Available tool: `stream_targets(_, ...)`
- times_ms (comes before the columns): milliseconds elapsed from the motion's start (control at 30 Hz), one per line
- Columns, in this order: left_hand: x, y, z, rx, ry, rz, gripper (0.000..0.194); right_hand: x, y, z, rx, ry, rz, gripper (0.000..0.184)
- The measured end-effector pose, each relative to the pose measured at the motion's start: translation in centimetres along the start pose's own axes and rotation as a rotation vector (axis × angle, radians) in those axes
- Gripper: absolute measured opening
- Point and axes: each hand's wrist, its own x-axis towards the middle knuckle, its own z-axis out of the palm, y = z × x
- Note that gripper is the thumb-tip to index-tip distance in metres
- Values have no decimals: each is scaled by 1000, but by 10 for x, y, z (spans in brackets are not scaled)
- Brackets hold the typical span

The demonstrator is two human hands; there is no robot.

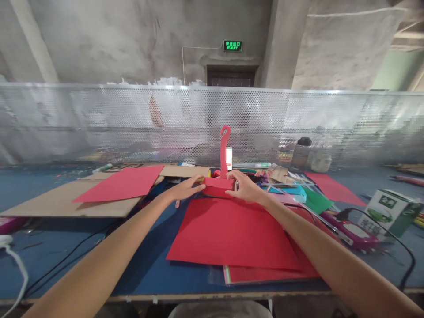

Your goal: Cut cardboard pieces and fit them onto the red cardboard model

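Observation:
Between my two hands sits a small red paper box (217, 188). A tall red paper strip (223, 152) rises from it, its top curled over like a hook. My left hand (187, 188) grips the box's left end between thumb and fingers. At the right end, my right hand (245, 187) pinches the box the same way, fingers bent over the top edge. Just in front of the box lie large red paper sheets (228, 234), which overlap on the blue table (149, 260). A lit phone screen (229, 159) shows behind the strip.
Brown cardboard (99, 210) with a red sheet (122, 183) on it lies left. To the right are green paper (314, 199), a purple device (351, 232) with a black cable, and a white-green carton (386, 214). A perforated metal screen (115, 119) stands behind.

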Motion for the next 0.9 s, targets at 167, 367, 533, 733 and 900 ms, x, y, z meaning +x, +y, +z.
stream_targets(167, 6, 5, 16, -139, 45, 69, 70, -1, -8, -5, -18, -74, -26, 35)
stream_targets(367, 8, -2, 13, -262, -3, 95, 59, -5, -9, -14, 47, -158, -132, 47)
stream_targets(533, 7, -3, 12, -292, -40, 202, 57, -7, -10, -24, 104, -135, -118, 25)
stream_targets(733, 2, 5, 9, -258, -24, 167, 51, -10, -4, -24, 61, -97, -19, 21)
stream_targets(900, -4, 11, 7, -202, -34, 93, 60, -13, 1, -16, 57, -144, 49, 52)
